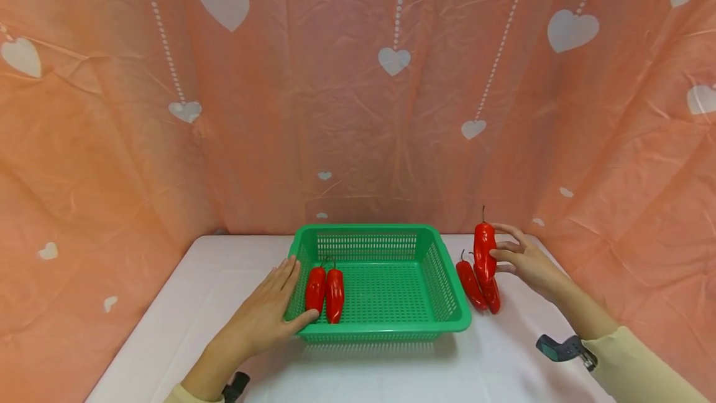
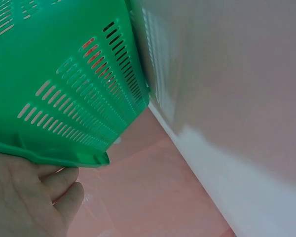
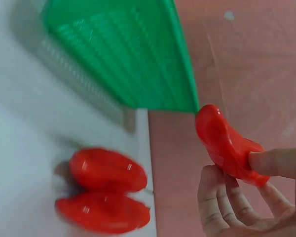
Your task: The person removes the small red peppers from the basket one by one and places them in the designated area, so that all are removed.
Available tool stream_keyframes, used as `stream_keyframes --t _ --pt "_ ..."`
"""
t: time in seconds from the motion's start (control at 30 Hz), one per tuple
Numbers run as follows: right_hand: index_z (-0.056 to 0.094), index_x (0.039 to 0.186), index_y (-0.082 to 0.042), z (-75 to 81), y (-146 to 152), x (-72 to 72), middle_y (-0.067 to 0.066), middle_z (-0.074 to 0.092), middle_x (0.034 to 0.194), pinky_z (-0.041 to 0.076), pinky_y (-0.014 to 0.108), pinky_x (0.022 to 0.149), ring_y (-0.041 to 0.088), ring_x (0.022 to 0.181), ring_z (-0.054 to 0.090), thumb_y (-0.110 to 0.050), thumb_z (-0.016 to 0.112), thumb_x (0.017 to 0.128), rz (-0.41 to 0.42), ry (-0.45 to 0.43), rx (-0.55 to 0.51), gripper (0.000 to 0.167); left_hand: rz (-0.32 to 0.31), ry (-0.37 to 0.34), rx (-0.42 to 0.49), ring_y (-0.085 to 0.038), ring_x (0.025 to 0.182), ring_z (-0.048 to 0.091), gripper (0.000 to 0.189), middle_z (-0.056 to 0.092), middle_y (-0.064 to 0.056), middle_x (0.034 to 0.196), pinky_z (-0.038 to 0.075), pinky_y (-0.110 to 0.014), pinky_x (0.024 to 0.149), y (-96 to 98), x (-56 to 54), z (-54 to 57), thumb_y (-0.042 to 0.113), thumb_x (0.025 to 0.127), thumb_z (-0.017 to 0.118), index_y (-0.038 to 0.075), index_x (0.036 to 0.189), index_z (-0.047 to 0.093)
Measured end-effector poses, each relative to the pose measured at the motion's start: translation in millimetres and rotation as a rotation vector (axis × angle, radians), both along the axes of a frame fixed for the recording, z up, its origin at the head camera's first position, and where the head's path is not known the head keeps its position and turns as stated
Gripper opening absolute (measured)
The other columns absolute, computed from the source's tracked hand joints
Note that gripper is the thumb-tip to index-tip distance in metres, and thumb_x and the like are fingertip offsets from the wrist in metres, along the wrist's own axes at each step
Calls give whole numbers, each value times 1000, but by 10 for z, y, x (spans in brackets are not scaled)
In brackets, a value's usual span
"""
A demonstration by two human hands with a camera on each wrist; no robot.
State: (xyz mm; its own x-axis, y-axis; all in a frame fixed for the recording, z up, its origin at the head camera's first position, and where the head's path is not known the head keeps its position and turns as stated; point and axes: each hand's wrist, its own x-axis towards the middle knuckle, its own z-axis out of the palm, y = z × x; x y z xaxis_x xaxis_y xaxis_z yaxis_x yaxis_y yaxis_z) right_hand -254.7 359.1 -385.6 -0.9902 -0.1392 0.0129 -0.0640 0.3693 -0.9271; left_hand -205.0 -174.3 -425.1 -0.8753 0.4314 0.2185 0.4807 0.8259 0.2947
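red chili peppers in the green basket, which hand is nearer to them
Left: the left hand touches the left side of the green basket, close beside those red chili peppers; the right hand is beyond its right side, holding another pepper.

The left hand (image 1: pixel 267 311), inside the tabletop's (image 1: pixel 207 278) left edge, has straight fingers, thumb outstretched; the right hand (image 1: pixel 524 262) pinches, raised near the far right corner

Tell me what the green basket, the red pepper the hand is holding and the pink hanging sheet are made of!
Green basket: looks like smooth, slightly shiny plastic, with neat slots moulded in its walls.
Red pepper in the right hand: very glossy, with bright highlights; maybe plastic, though real pepper skin shines too.
Pink hanging sheet: wrinkled and bendy, so perhaps thin cloth or plastic film.
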Motion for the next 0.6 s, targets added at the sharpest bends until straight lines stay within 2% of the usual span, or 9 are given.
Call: stream_keyframes --t 0.17,0.37,0.47,0.6 --pt "20 167 -2 -73 137 8 41 43 152 66 39 91 19 109 67 -14 63 108 -19 -1 23 75 -2 6 -5 -42 163 22 105 28 -21 175 25 -56 131 0 -5 8 74 101 53 -7 165 32" --pt "23 165 1 -175 287 -1 39 41 153 66 46 90 23 113 65 -14 65 107 -32 5 85 73 1 3 3 -43 163 22 104 28 -21 174 25 -57 131 5 6 18 71 101 56 -7 165 31" --pt "24 165 1 -212 349 -7 38 40 153 66 47 90 28 117 63 -13 65 106 -38 -3 102 72 0 8 2 -43 163 23 104 28 -21 174 25 -56 131 9 4 14 71 101 56 -7 164 32" --pt "21 166 1 -246 421 -14 39 40 154 64 51 94 41 126 59 -15 63 107 -46 -61 137 74 -2 13 0 -42 163 23 103 28 -21 174 25 -56 131 9 -5 4 71 101 56 -7 164 32"
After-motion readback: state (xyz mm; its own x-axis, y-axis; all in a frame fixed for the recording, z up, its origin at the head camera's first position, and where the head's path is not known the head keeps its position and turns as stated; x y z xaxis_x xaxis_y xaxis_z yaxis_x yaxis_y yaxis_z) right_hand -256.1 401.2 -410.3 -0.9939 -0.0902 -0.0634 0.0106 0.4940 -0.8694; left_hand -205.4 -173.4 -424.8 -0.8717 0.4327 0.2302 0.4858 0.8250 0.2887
